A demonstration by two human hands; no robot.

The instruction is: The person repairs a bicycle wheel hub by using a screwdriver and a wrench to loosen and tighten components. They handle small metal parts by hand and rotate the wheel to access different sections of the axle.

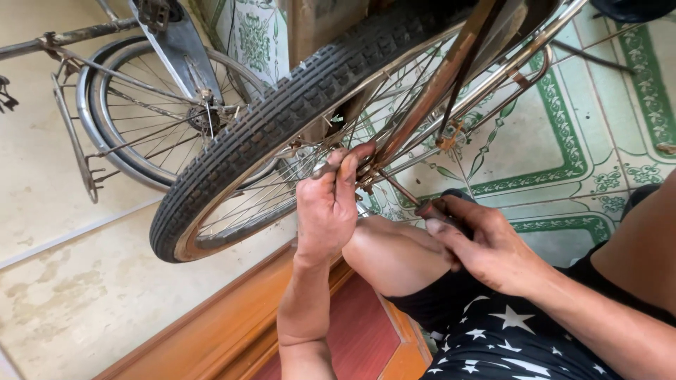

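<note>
Bicycle wheel (282, 134) at the hub, seen from above; all places are given relative to the hub axle (362, 172), where the spokes meet just under the rusty frame stay (451, 70). My left hand (325, 207) sits just below and left of the axle, fingers curled, thumb and forefinger pinched on a small fitting at the axle end — what exactly that fitting is, I cannot tell. My right hand (486, 246) lies below and right of the axle, closed around the dark handle of a slim tool (422, 204) whose shaft runs up toward the axle; the tip is hidden behind my left fingers. My bent knee (391, 253) rests directly beneath the axle, between the two hands.

Handling, as I judge it: the wheel is stiff and fairly heavy, steel rim and ribbed rubber tyre (232, 162); the tyre gives a sure, non-slip hold, whereas the thin spokes (260, 204) would bend and should not be pulled. The axle parts look rusty and greasy — slippery to bare fingers, so a tight fingertip pinch close to the axle suits them best.

Up and left of the axle stands a second wheel (141, 119), bare-rimmed; patterned floor tiles (563, 141) lie to its right.
</note>
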